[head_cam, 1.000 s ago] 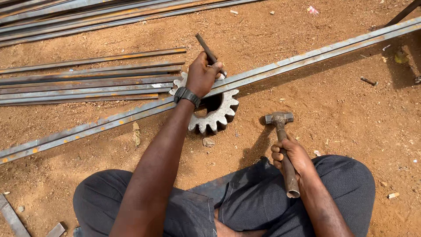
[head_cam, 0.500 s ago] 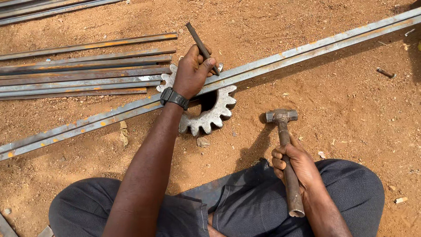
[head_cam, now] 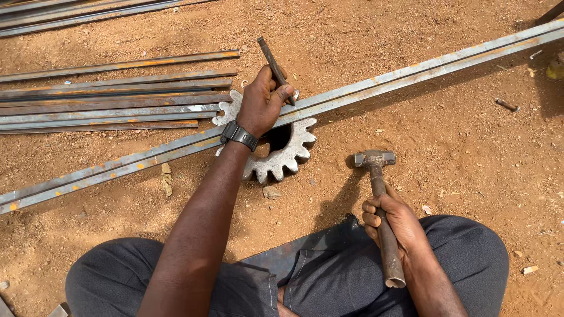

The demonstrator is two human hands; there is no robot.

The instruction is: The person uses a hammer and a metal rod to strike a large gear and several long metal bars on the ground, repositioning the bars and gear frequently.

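A dark steel chisel (head_cam: 275, 69) is held in the left hand (head_cam: 261, 105), the fingers (head_cam: 281, 94) wrapped closed around its lower part, so that the upper end stands out tilted above the knuckles. Its tip is hidden under the fingers, but it seems to be set on the long steel bar (head_cam: 411, 69), which passes just below the fingertips and lies across a large toothed gear wheel (head_cam: 282, 155) on the sandy ground. The right hand (head_cam: 393, 226) is closed fully around the handle of a hammer (head_cam: 376, 176), the head being kept low, well apart from the chisel. The step in hand is judged to be the placing of the chisel on the bar. A raised hammer and a straight blow on the chisel's top are called for next, with the chisel kept steady.
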